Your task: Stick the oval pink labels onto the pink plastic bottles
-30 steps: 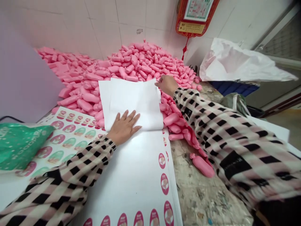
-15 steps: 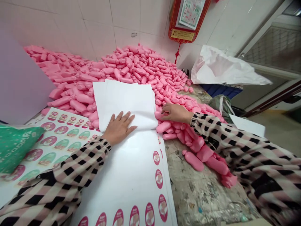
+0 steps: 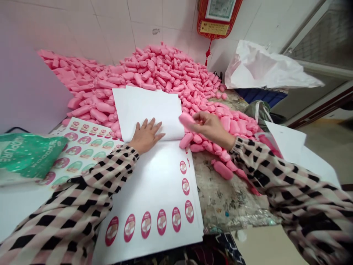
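My left hand (image 3: 146,137) lies flat with spread fingers on white paper (image 3: 149,106), whose near edge looks folded over. Beneath it is a stack of white sheets (image 3: 157,176) with oval pink stickers printed along the right and bottom edges. Between the thumb and fingers of my right hand (image 3: 212,129) is a pink sausage-shaped piece (image 3: 186,120), lifted just above the paper's right edge. A large heap of similar pink pieces (image 3: 165,73) spreads behind and to the right of the paper. A few strays lie on the worn tabletop (image 3: 212,191).
A sheet of round stickers (image 3: 91,147) and a green plastic bag (image 3: 30,156) lie to the left. On the right are a white plastic bag (image 3: 264,70) on a blue crate (image 3: 264,96) and loose white paper (image 3: 289,138). A red calendar (image 3: 219,18) hangs on the tiled wall.
My right hand has picked up a pink piece from the heap's edge. My left hand stays flat on the paper. The whole view has shifted slightly.
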The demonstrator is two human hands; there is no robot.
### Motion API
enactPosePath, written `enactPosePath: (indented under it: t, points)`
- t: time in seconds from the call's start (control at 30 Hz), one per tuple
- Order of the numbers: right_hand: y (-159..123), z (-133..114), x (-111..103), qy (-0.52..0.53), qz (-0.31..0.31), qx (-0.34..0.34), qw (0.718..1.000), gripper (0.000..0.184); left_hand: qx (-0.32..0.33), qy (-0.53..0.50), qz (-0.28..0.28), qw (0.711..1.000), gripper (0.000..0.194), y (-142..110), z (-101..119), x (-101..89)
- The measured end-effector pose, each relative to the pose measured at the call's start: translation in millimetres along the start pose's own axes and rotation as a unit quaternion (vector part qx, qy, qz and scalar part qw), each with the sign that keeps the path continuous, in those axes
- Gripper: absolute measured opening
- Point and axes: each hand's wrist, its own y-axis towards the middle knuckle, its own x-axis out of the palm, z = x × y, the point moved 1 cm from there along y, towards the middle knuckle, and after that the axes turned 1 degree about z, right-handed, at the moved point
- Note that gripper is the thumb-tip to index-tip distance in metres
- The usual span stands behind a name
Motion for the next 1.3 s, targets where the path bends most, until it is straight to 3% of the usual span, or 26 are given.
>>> enactPosePath:
  t: [0.07, 0.13, 0.23, 0.33, 0.4, 0.5, 0.57, 0.63, 0.7, 0.77, 0.83, 0.9, 1.03, 1.1, 1.3]
  points:
    - [-35, -5, 20, 0.021, -0.135, 0.016, 0.991, 0.029, -0.009, -0.012, 0.003, 1.0, 0.061, -13, -1, -6.9]
    - [-68, -6, 38, -0.019, -0.223, 0.003, 0.975, 0.025, -0.011, -0.038, -0.007, 0.999, 0.056, -32, 2, -13.9]
    - [-98, -6, 51, -0.094, -0.214, -0.025, 0.972, 0.025, -0.012, -0.13, -0.013, 0.991, 0.048, -67, 17, -27.0]
    - [-110, -15, 50, -0.036, -0.192, -0.024, 0.98, 0.029, -0.034, -0.3, -0.031, 0.953, 0.046, -101, 44, -41.9]
    - [-115, -26, 47, 0.067, -0.186, 0.005, 0.98, 0.032, -0.04, -0.445, -0.103, 0.889, 0.051, -120, 64, -48.8]
    - [-129, -42, 47, 0.232, -0.179, 0.075, 0.953, 0.032, -0.039, -0.628, -0.238, 0.739, 0.049, -143, 89, -51.9]
    - [-144, -50, 52, 0.289, -0.152, 0.11, 0.939, 0.032, -0.077, -0.696, -0.266, 0.663, 0.047, -157, 100, -48.9]
    - [-161, -55, 58, 0.315, -0.134, 0.131, 0.93, 0.031, -0.124, -0.728, -0.27, 0.618, 0.04, -170, 108, -43.1]
    - [-174, -56, 63, 0.329, -0.166, 0.139, 0.919, 0.031, -0.138, -0.746, -0.291, 0.583, 0.032, -181, 116, -37.7]
    - [-178, -53, 62, 0.308, -0.191, 0.127, 0.923, 0.035, -0.144, -0.751, -0.304, 0.568, 0.027, -187, 120, -34.9]
    - [-169, -42, 54, 0.219, -0.152, 0.096, 0.959, 0.034, -0.166, -0.745, -0.281, 0.583, 0.028, -186, 120, -34.9]
    - [-154, -27, 44, 0.066, -0.089, 0.074, 0.991, 0.031, -0.183, -0.721, -0.225, 0.63, 0.03, -176, 115, -35.8]
    - [-130, 0, 39, -0.185, -0.067, 0.065, 0.978, 0.027, -0.184, -0.527, -0.081, 0.826, 0.029, -143, 103, -32.5]
    - [-125, 4, 44, -0.245, -0.072, 0.044, 0.966, 0.025, -0.184, -0.423, -0.045, 0.886, 0.024, -126, 102, -26.8]
    - [-116, 7, 53, -0.332, -0.067, -0.004, 0.941, 0.025, -0.151, -0.259, -0.058, 0.952, 0.015, -102, 113, -11.7]
